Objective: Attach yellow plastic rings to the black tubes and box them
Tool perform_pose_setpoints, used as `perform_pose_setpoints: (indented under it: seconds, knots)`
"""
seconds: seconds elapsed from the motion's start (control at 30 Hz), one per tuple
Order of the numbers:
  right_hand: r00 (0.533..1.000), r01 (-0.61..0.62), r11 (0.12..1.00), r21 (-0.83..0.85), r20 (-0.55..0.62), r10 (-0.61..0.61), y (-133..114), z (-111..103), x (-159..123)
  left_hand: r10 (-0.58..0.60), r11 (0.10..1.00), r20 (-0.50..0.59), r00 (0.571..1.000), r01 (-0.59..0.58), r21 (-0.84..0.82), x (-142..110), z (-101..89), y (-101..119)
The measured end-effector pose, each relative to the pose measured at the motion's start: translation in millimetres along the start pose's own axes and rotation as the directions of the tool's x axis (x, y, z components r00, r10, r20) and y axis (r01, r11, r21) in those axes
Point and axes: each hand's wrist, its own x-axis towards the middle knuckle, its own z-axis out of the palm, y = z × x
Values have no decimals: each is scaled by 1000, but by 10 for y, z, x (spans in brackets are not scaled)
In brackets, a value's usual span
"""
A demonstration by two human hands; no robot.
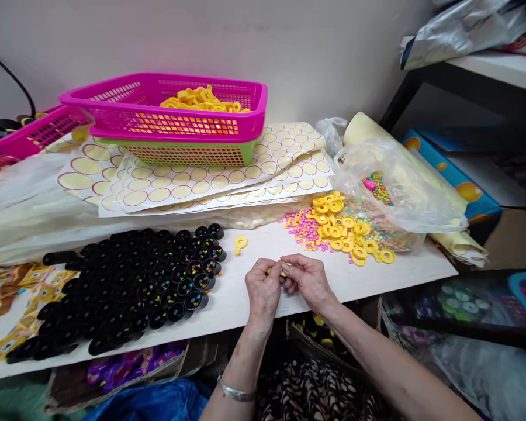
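Close together over the front edge of the white table, my left hand (265, 286) and my right hand (309, 280) pinch a small yellow plastic piece (283, 272) between them. Fingers cover most of it; it looks like the yellow ring pieces nearby. One yellow ring piece with a short tab (241, 244) lies alone ahead of my left hand. Beyond my right hand is a heap of yellow ring pieces (348, 225), beside scattered pink beads (304, 228). To the left stand rows of black round cups (158, 286), some with small coloured bits inside.
A pink basket (166, 120) of yellow pieces is stacked on a green basket (193, 155), on sheets of round stickers (228, 181). A clear bag (398, 187) with coloured beads lies right. Yellow printed wrappers (35, 304) lie far left. A box of purple pieces (127, 365) sits below.
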Motion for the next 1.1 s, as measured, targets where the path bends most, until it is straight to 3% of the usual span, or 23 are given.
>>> perform_pose_setpoints:
  seconds: [0.2,0.4,0.83,1.1]
  knots:
    - [999,-9,998,70,-38,12,7,21,17,-94,991,44,995,98,-92,8,11,53]
    - [989,-148,984,99,18,147,-48,37,-24,-113,989,41,993,117,-94,-41,21,30]
    - [994,-110,994,26,10,110,-105,41,39,-114,993,-21,993,113,-31,-35,134,65]
    - [993,-116,993,24,7,115,-10,68,1,-142,984,58,988,148,-97,40,42,37]
